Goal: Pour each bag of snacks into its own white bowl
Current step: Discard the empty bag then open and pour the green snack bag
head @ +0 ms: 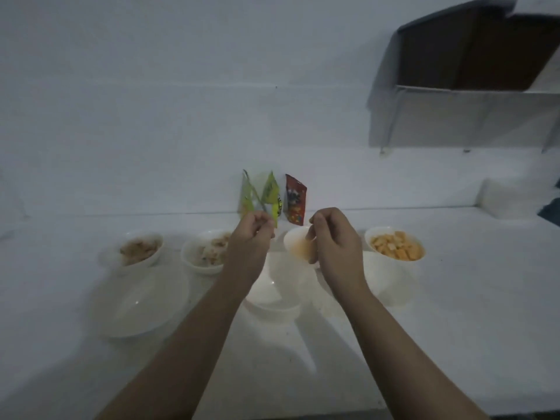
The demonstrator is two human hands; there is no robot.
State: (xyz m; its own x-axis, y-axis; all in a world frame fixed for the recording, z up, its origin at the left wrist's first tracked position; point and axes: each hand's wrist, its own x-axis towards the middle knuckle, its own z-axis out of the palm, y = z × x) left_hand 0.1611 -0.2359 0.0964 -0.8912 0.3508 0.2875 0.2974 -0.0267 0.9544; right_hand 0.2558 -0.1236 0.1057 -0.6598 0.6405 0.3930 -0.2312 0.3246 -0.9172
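My left hand point(251, 237) is raised above the counter, pinching the lower edge of a yellow-green snack bag point(268, 194). Beside it a red snack bag point(295, 201) leans on the wall. My right hand point(330, 237) hovers in front of a white bowl with an orange-tinted inside point(298, 247); its fingers are pinched together and nothing shows in them. The back row also has a bowl of brownish snacks point(141, 250), a bowl of pale snacks point(207, 253) and a bowl of orange cubes point(395, 245). In front stand three empty white bowls: left point(142, 301), middle point(272, 295), right point(383, 280).
A metal wall shelf point(469, 116) with dark brown boards hangs at the upper right. A white box point(509, 198) sits at the back right of the white counter point(454, 344), whose front edge runs along the bottom right.
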